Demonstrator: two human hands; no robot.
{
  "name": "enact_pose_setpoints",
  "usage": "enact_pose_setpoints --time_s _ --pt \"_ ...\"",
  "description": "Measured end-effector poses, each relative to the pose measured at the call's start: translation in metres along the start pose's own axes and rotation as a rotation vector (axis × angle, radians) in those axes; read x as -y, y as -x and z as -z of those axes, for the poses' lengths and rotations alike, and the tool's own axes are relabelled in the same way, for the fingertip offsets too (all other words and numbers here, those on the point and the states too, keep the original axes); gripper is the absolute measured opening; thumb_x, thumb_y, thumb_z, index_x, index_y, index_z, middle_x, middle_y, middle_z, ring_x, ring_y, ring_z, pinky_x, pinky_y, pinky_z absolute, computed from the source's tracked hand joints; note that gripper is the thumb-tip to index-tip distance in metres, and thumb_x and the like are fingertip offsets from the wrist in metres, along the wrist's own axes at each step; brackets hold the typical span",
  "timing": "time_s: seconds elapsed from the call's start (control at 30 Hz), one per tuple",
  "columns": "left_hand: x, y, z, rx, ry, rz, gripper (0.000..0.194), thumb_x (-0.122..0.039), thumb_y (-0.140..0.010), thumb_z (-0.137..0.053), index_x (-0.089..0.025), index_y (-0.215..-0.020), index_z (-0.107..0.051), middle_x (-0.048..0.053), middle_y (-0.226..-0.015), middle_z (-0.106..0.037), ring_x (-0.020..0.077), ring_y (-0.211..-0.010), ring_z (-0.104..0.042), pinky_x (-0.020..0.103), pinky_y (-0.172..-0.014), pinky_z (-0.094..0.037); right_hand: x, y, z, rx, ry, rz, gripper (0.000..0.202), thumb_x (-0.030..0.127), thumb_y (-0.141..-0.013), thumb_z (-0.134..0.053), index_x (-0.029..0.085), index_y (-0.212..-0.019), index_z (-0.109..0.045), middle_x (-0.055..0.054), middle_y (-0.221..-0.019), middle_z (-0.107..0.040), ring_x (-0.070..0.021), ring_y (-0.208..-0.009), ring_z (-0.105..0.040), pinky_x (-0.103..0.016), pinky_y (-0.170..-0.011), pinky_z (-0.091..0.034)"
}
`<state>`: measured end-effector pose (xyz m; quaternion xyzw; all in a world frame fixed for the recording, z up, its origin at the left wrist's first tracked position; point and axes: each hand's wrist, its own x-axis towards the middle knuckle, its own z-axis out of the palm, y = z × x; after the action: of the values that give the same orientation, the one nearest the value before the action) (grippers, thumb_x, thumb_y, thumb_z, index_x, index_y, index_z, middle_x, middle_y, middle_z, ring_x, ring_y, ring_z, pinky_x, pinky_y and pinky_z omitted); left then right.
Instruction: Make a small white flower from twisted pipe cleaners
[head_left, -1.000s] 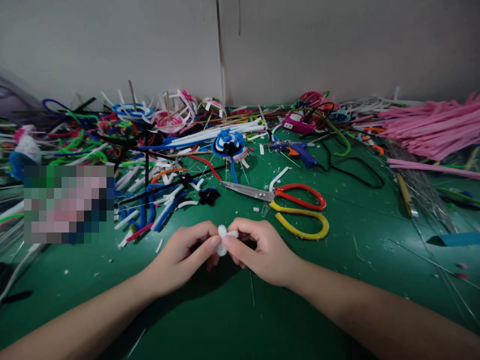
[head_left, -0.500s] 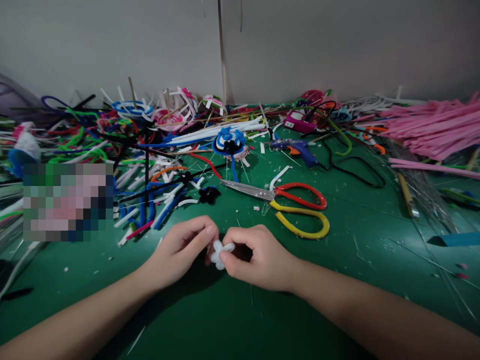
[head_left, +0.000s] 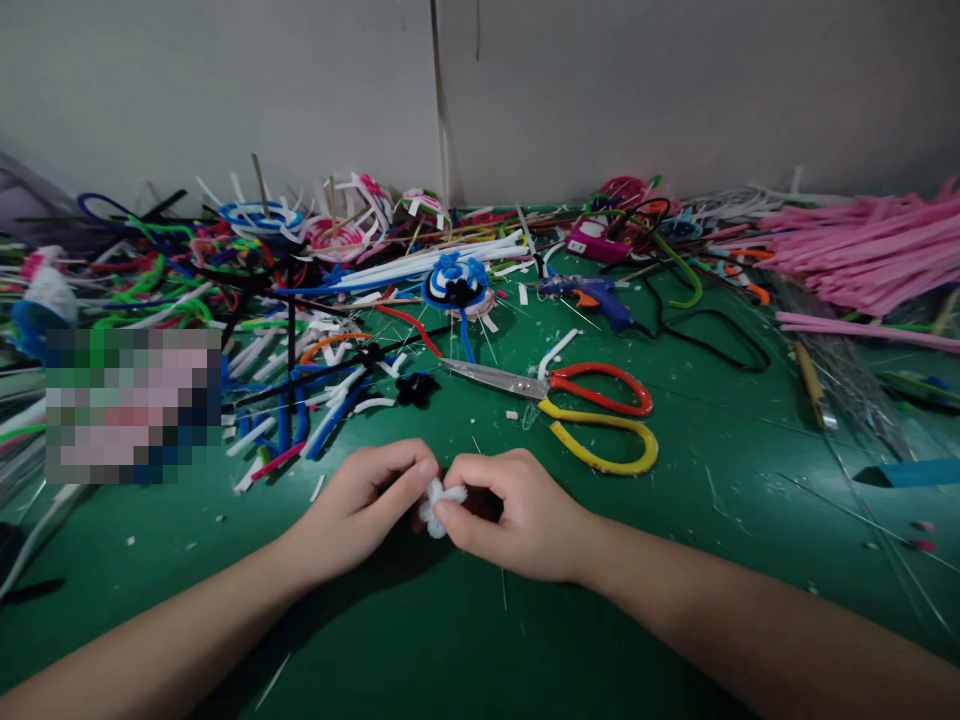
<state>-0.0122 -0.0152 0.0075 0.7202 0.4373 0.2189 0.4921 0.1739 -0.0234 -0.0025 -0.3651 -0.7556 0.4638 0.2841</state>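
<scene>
A small white fuzzy flower shape [head_left: 436, 520] is pinched between both hands near the front middle of the view. My left hand [head_left: 379, 500] grips its upper left side between thumb and fingers. On the right side, my right hand [head_left: 510, 515] has its thumb pressed on the flower's middle with the index finger curled behind. Beyond the hands lie scissors [head_left: 517, 382] with one red and one yellow handle, blades pointing left. A black fuzzy flower [head_left: 417, 389] rests left of the blade tips.
Colourful fuzzy stems [head_left: 326, 400] are heaped at the left and back of the green table [head_left: 450, 640]. A blue and white flower piece [head_left: 455, 285], a blue glue gun [head_left: 592, 298] and a pink stem bundle [head_left: 877, 250] lie further back. A wooden-handled tool [head_left: 816, 390] is at the right.
The white flower has turned slightly between the fingers, and its petals look more bunched. Both hands stay in nearly the same place.
</scene>
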Motion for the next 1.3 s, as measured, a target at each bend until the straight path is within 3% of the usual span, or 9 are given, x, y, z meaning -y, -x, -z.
enact_pose_setpoints --time_s 1.3 --pt "-0.0014 -0.002 -0.0005 0.009 -0.014 -0.005 0.029 -0.029 -0.091 -0.04 -0.018 -0.067 -0.052 -0.003 -0.058 -0.058 0.0102 -0.054 -0.053 0.018 -0.053 -0.041 0.0023 -0.0003 -0.0011 -0.019 0.056 0.041 0.019 0.027 -0.081 -0.052 0.019 -0.065 -0.045 0.005 -0.055 -0.043 -0.0067 -0.05 -0.037 -0.019 -0.05 -0.027"
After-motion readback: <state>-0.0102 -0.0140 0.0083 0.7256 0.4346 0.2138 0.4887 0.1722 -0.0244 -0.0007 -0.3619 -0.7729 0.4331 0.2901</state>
